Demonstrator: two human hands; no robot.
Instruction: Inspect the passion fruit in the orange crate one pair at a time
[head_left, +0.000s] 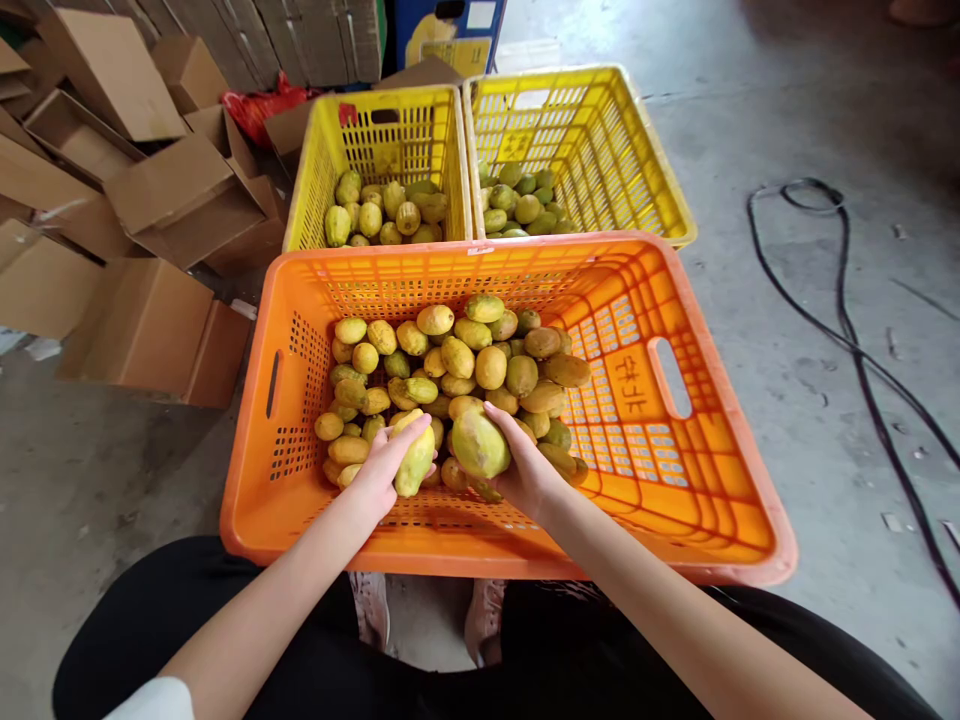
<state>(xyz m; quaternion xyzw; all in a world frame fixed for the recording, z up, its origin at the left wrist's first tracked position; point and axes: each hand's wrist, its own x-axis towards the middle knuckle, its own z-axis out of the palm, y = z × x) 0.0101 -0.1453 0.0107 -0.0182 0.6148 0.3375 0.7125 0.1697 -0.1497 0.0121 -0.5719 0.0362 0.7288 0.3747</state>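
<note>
My left hand (386,465) is closed around a long yellow-green papaya (414,462), tilted with its tip pointing down. To its right, my right hand (519,462) grips a rounder, greener papaya (480,445) from the side. Both are held above the near part of a large orange crate (510,565). Beneath them lies a heap of yellow and green papayas (457,357), gathered towards the crate's left and middle. Parts of the fingers are hidden behind the two held fruits.
Two yellow crates stand behind the orange one: the left crate (300,180) and the right crate (637,150), each holding similar fruit. Cardboard boxes (172,190) are piled at the left. A black cable (851,340) lies looped on the concrete floor (750,110) at the right.
</note>
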